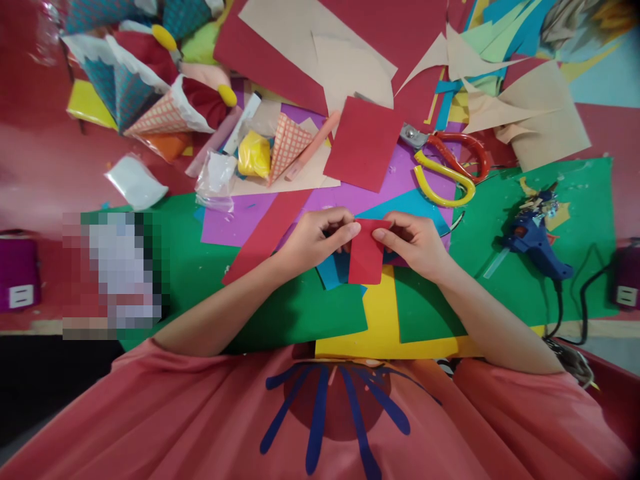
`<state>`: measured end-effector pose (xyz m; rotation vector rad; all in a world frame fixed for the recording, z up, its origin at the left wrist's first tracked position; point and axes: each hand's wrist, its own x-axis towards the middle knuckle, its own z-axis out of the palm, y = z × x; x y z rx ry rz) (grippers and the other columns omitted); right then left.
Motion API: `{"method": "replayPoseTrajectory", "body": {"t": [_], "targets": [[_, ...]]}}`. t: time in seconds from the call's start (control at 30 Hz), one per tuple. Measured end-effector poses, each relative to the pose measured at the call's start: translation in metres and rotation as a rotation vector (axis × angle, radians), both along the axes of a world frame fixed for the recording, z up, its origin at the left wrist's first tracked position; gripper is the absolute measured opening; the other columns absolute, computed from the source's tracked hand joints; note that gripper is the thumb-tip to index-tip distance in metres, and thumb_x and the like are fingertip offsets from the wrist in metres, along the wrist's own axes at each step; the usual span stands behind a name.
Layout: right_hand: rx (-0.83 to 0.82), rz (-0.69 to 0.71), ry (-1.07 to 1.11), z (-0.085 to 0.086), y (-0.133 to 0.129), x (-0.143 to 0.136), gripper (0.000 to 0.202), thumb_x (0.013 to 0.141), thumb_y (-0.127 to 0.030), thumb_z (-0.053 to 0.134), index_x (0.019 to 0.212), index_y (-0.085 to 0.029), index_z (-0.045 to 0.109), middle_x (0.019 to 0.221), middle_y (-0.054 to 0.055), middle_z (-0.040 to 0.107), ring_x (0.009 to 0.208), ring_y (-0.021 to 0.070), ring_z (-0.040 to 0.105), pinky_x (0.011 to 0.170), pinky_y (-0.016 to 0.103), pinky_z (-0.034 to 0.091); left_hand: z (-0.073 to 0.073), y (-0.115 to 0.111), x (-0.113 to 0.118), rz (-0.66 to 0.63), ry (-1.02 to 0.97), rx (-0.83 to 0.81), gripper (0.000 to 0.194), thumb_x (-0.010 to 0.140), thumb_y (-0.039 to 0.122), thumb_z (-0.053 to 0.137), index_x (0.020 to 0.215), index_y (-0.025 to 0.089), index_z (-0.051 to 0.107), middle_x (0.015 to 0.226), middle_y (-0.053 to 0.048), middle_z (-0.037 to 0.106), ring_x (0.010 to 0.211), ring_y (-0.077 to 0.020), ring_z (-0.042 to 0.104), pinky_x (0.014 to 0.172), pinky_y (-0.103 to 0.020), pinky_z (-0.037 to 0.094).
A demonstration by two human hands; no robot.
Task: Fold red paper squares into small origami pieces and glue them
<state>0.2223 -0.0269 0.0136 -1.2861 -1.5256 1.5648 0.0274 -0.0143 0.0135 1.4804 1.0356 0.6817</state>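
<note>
Both my hands pinch a small rectangle of red paper over the middle of the table. My left hand grips its upper left corner between thumb and fingers. At the upper right corner, my right hand does the same. The rectangle's lower part hangs free above blue and yellow sheets. Just beyond my hands lies a larger red sheet. Scissors with one red and one yellow handle rest to its right, their blades partly hidden by that sheet.
A blue glue gun with a black cord lies on the green sheet at right. Cone-shaped craft pieces crowd the far left. Beige paper scraps cover the back right. A plastic bag and a white packet lie left.
</note>
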Motion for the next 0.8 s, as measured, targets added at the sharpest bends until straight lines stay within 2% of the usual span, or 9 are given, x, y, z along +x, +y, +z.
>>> {"method": "replayPoseTrajectory", "body": {"t": [0.17, 0.3, 0.5, 0.8], "targets": [[0.015, 0.014, -0.021, 0.0002, -0.0011, 0.0, 0.045, 0.079, -0.06, 0.061, 0.066, -0.018, 0.052, 0.058, -0.003, 0.049, 0.053, 0.0079, 0.041, 0.049, 0.024, 0.031, -0.0024, -0.0001, -0.002, 0.009, 0.021, 0.058, 0.025, 0.085, 0.03, 0.053, 0.063, 0.017, 0.05, 0.052, 0.004, 0.055, 0.048, -0.0057, 0.05, 0.048, -0.017, 0.038], [0.018, 0.017, -0.022, -0.0008, -0.0016, 0.0011, 0.045, 0.08, -0.059, 0.061, 0.066, -0.018, 0.051, 0.058, -0.004, 0.047, 0.052, 0.0074, 0.04, 0.049, 0.023, 0.031, -0.0039, 0.0004, -0.0022, -0.008, 0.017, 0.08, 0.027, 0.085, 0.032, 0.053, 0.064, 0.017, 0.051, 0.053, 0.004, 0.053, 0.048, -0.0063, 0.05, 0.048, -0.018, 0.039], [0.074, 0.043, -0.043, 0.0003, -0.0018, 0.0012, 0.038, 0.084, -0.051, 0.06, 0.069, -0.017, 0.054, 0.06, -0.004, 0.048, 0.055, 0.0077, 0.041, 0.051, 0.023, 0.032, -0.0068, 0.0013, -0.0024, -0.124, 0.112, 0.114, 0.034, 0.087, 0.039, 0.051, 0.062, 0.017, 0.048, 0.05, 0.005, 0.048, 0.046, -0.0071, 0.047, 0.044, -0.019, 0.032], [0.125, 0.095, -0.059, 0.0006, -0.0004, 0.0005, 0.038, 0.084, -0.048, 0.062, 0.064, -0.018, 0.052, 0.058, -0.003, 0.052, 0.053, 0.0077, 0.041, 0.052, 0.024, 0.031, -0.0052, 0.0003, -0.003, 0.102, 0.023, 0.07, 0.037, 0.086, 0.04, 0.054, 0.058, 0.018, 0.043, 0.048, 0.006, 0.046, 0.044, -0.0059, 0.049, 0.044, -0.017, 0.036]]}}
